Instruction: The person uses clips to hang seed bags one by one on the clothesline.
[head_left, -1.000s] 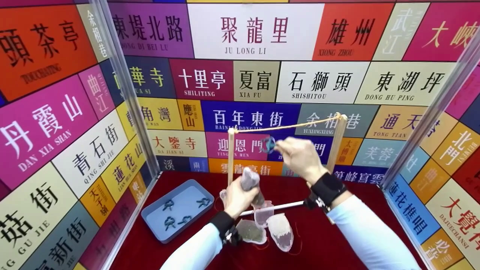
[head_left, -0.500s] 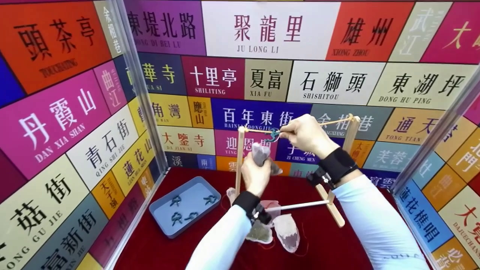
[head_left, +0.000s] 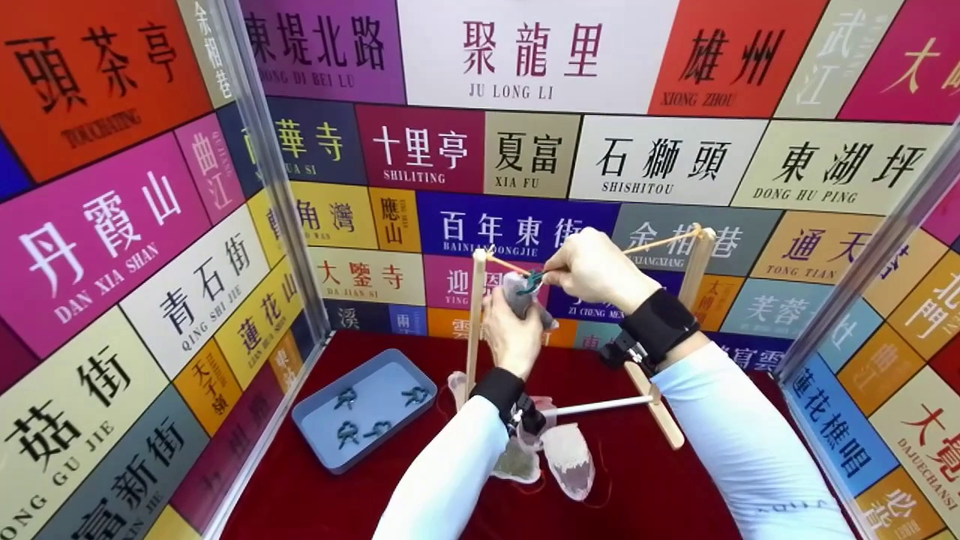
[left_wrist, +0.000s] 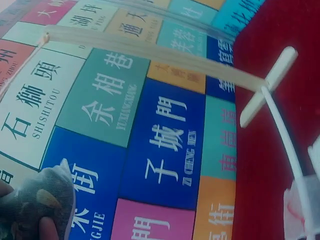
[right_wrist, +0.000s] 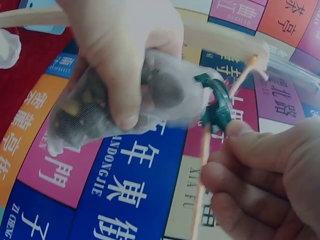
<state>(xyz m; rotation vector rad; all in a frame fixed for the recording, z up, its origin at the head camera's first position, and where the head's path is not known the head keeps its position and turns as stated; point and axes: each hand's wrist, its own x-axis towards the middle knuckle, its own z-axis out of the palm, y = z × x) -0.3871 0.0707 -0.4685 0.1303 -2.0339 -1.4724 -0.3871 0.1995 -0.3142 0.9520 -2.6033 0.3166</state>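
My left hand (head_left: 514, 337) grips a translucent mesh bag (right_wrist: 167, 95) with dark and yellowish lumps inside, thumb laid across its side in the right wrist view. Thumb and fingers of my right hand (head_left: 589, 262) pinch a dark green plastic clip (right_wrist: 220, 107) by its near end. The clip's far end overlaps the bag's gathered tip. A pale cord (head_left: 660, 240) passes at the clip and dips down there between two wooden posts. In the left wrist view only the bag (left_wrist: 45, 200) and some fingertips show; the clip is out of that frame.
On the left stands a blue tray (head_left: 311, 435) holding several green clips (head_left: 347, 433). More mesh bags (head_left: 570, 457) lie on the red cloth (head_left: 637, 495) below my hands. A white rod (head_left: 600, 406) joins the stand's wooden posts (head_left: 475, 330). Sign-covered panels surround the table.
Both hands have risen to the cord. My right hand has brought the clip leftward and down onto the bag's top, and the cord now bends downward where it was straight.
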